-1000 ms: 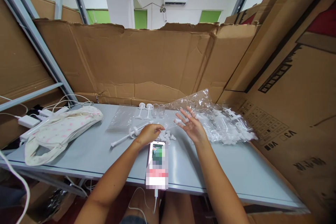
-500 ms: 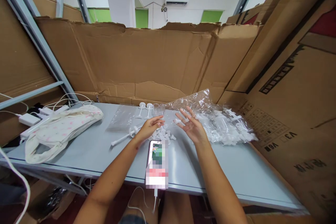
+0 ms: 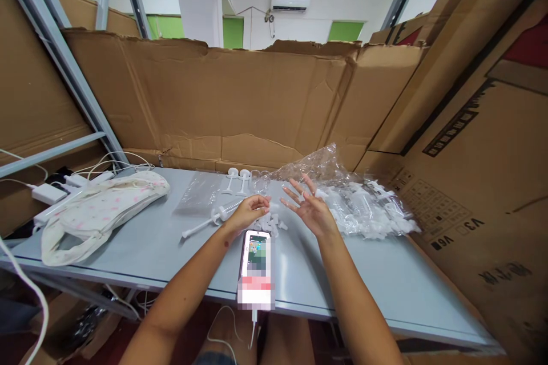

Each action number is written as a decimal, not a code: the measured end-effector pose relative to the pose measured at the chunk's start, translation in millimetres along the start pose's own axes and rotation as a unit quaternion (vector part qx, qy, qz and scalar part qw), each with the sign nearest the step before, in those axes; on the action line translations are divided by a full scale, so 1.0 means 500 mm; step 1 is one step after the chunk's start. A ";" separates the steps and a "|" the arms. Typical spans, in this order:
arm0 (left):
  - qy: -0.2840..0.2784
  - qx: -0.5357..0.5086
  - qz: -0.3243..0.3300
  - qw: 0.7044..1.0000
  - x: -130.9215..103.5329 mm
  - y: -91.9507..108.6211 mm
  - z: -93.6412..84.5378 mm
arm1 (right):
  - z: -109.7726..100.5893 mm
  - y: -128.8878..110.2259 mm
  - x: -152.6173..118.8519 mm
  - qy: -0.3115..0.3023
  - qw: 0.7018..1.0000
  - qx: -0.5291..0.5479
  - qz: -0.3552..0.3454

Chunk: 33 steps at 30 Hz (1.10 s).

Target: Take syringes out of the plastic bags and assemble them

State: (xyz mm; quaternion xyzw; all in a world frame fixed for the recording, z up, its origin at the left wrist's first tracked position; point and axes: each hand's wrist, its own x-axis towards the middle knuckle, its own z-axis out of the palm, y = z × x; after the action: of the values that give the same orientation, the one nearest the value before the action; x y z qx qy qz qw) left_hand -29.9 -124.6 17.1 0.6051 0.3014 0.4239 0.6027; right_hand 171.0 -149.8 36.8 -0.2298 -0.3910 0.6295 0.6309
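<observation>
Head view: just below the frame's centre, the left hand (image 3: 249,212) curls near small white pieces (image 3: 274,223); whether its fingers grasp one, I cannot tell. Farther right, the right hand (image 3: 314,211) spreads released fingers near a clear plastic bag (image 3: 363,208).

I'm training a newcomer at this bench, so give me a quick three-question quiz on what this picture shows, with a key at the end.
1. True or false: the right hand is clenched into a fist.
2. What is plugged into the phone?
A) a black cable
B) a white cable
C) nothing
3. Fill in the blank: seen from the person's seat, the small white pieces lie by the ____ end of the phone (near or far).

Key: 1. False, it is held open. 2. B. 3. far.
</observation>
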 end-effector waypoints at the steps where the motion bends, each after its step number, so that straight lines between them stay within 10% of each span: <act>1: 0.002 0.000 0.001 1.000 0.000 -0.001 0.001 | 0.000 0.000 0.000 0.000 1.000 -0.001 0.000; 22: 0.023 0.315 0.087 0.945 -0.004 -0.030 -0.009 | -0.029 -0.007 0.010 0.074 0.996 0.015 -0.046; 28: 0.125 0.171 0.108 0.971 0.002 -0.011 -0.008 | -0.029 -0.005 0.010 0.075 0.996 0.018 -0.043; 33: 0.041 -0.043 0.044 0.997 0.001 0.007 -0.004 | -0.014 0.002 0.007 0.049 0.998 0.014 -0.025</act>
State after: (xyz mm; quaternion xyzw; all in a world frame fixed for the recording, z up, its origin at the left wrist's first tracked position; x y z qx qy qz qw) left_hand -31.7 -123.4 20.7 0.5734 0.2803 0.4872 0.5960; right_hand 175.4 -144.8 32.8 -0.2416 -0.3566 0.6067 0.6681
